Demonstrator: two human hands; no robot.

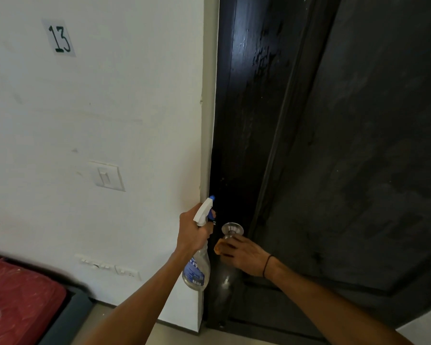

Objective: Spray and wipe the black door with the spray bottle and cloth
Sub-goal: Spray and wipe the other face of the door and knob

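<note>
The black door fills the right half of the view, with its glossy black frame streaked wet near the top. My left hand grips the neck of a clear spray bottle with a white and blue trigger head, its nozzle pointing up at the frame's left edge. My right hand holds a small orange cloth against the door just under the round metal door knob. Most of the cloth is hidden under my fingers.
A white wall on the left carries a paper label reading 13, a light switch and a low socket strip. A red cushion wrapped in plastic lies at the bottom left on a dark base.
</note>
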